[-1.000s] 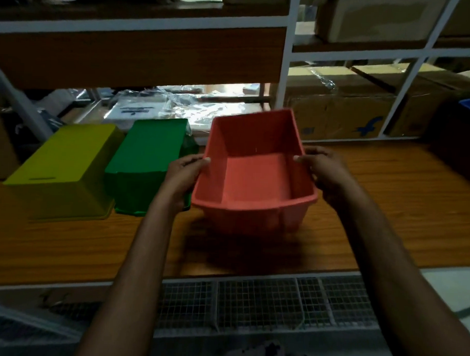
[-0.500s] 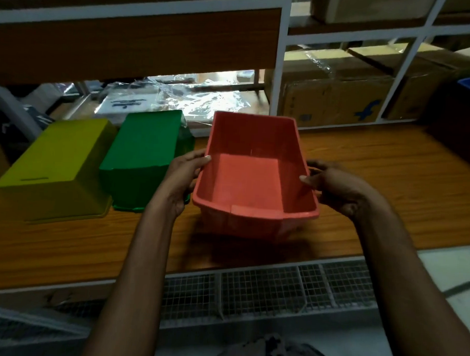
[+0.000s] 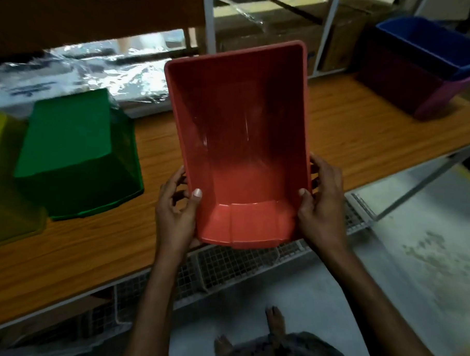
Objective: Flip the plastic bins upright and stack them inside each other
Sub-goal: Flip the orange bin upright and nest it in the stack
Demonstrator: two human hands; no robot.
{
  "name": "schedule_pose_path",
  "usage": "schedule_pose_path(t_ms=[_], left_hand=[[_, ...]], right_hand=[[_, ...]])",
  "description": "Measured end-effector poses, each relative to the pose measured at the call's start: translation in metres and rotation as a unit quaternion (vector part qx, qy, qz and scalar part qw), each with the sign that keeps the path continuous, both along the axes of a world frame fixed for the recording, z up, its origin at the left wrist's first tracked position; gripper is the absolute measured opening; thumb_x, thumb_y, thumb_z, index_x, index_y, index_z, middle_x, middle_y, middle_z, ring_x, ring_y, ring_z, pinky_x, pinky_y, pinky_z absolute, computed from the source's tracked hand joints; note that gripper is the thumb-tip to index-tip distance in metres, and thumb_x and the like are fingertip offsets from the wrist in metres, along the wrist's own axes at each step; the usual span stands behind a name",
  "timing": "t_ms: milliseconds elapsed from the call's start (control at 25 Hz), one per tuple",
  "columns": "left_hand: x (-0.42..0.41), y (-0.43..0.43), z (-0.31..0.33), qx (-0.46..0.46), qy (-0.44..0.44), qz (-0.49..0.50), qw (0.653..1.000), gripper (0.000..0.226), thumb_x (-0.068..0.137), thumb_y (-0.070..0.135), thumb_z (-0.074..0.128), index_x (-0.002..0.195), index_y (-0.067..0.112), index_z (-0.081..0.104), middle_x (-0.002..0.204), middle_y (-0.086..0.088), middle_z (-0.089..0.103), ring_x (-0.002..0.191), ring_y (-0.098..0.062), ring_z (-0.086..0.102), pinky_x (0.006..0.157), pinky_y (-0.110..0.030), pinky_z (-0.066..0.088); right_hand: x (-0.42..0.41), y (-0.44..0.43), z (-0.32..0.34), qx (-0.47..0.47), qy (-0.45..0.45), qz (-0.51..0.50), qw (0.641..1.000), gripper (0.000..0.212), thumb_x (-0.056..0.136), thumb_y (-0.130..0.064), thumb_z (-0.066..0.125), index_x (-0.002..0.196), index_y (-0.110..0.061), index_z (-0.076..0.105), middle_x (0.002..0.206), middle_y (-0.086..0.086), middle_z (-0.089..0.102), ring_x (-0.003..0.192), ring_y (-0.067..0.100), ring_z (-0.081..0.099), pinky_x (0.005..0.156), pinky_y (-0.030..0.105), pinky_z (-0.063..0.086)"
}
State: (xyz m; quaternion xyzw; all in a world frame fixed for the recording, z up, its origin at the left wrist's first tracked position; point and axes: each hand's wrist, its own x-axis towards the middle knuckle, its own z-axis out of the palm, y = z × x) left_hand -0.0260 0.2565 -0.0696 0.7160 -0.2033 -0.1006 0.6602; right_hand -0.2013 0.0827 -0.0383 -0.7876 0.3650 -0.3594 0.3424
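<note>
With both hands gripping the red bin (image 3: 241, 140) by its sides, keep level, lower squarely into blue bin (image 3: 433, 49).

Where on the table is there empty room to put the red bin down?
Bare wooden tabletop lies between the red plastic bin, held in both hands, and the blue bin nested in a purple one at far right. A narrower strip runs beside the upside-down green bin. The left end is crowded: green and yellow bin.

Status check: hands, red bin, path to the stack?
Left hand and right hand grip red bin, lifted, open side up. Blue-purple stack at right, path clear. Green bin upside down.
</note>
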Motion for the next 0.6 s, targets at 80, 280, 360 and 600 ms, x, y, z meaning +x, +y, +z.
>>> schedule_pose_path(t_ms=[80,280,360,600], left_hand=[[-0.018,-0.010,0.001,-0.005,0.001,0.006,1.000,0.055,0.094,0.019,0.072,0.145,0.030,0.053,0.142,0.000,0.056,0.121,-0.018,0.060,0.087,-0.018,0.057],[-0.071,-0.046,0.014,-0.011,-0.011,-0.055,0.998,0.055,0.094,0.009,0.069,0.144,0.026,0.054,0.139,-0.001,0.057,0.121,-0.010,0.059,0.082,-0.007,0.051],[-0.096,-0.063,0.023,-0.013,-0.020,-0.088,0.996,0.054,0.093,0.008,0.069,0.141,0.032,0.055,0.136,0.002,0.058,0.122,-0.011,0.059,0.084,-0.007,0.051],[-0.187,-0.124,0.038,0.017,-0.046,-0.219,0.974,0.053,0.089,0.005,0.073,0.136,0.026,0.060,0.121,0.009,0.060,0.101,0.009,0.058,0.082,-0.003,0.044]], right_hand=[[-0.019,0.002,0.001,-0.027,0.011,-0.029,0.999,0.072,0.088,0.010,0.053,0.152,-0.021,0.042,0.132,0.001,0.044,0.113,0.018,0.052,0.088,0.028,0.048],[-0.087,-0.009,0.002,-0.047,0.019,-0.117,0.992,0.073,0.085,0.011,0.053,0.150,-0.019,0.043,0.130,0.005,0.047,0.112,0.018,0.053,0.089,0.036,0.051],[-0.120,-0.019,0.002,-0.029,0.008,-0.144,0.989,0.074,0.084,0.010,0.053,0.150,-0.022,0.044,0.128,0.004,0.047,0.108,0.018,0.054,0.089,0.039,0.052],[-0.244,-0.056,-0.006,0.079,-0.023,-0.232,0.969,0.070,0.082,0.009,0.061,0.143,-0.024,0.054,0.120,-0.004,0.052,0.089,-0.005,0.055,0.084,0.026,0.050]])
